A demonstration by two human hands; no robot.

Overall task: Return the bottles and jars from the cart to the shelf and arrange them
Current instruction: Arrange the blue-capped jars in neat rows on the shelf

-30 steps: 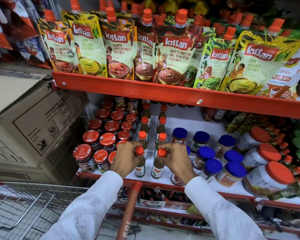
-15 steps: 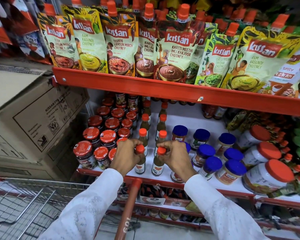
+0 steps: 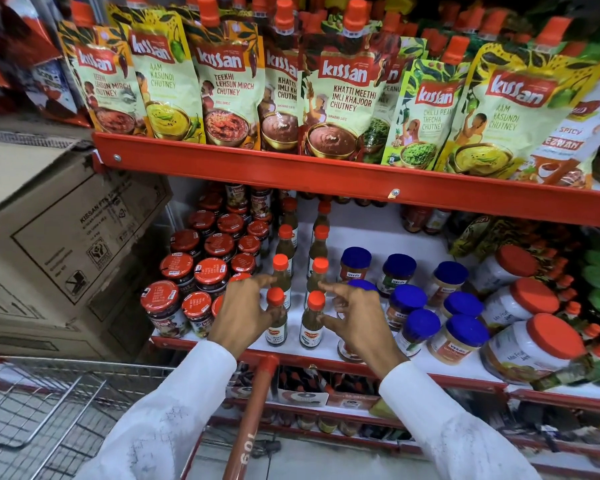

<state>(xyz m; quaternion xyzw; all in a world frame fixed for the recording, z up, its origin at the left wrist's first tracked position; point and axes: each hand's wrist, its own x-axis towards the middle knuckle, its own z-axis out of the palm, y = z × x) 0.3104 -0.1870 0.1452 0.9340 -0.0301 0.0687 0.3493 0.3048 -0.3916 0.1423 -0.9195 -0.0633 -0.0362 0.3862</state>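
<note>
A: What is different from a moment ago, on the left side first?

B: The left hand [image 3: 243,311] was closed over the cap of the left front bottle [image 3: 276,320]. Now its fingers are spread apart. They lie just beside the bottle, perhaps still touching its neck, but they do not clamp it. The bottle stands upright near the front edge of the shelf [image 3: 326,360], just right of the red-lidded jars [image 3: 187,278].

A: And the next one?

B: The right front bottle [image 3: 313,322] stands upright too, a little apart from its neighbour and in front of the row of bottles [image 3: 321,237] with the same orange caps. The right hand [image 3: 355,322] also gripped the cap before. Now its fingers are open and curled, near the bottle; I cannot tell if a fingertip touches it. Behind this hand are the blue-lidded jars [image 3: 409,299].

A: So what does it mean for the task?

B: I judge that both bottles are placed and released, and they continue the two columns. Both hands are free. The next step is probably to go back to the cart [image 3: 49,403] for more. How much remains there I cannot say, because the part of the basket that shows looks empty and the rest is out of view.
</note>
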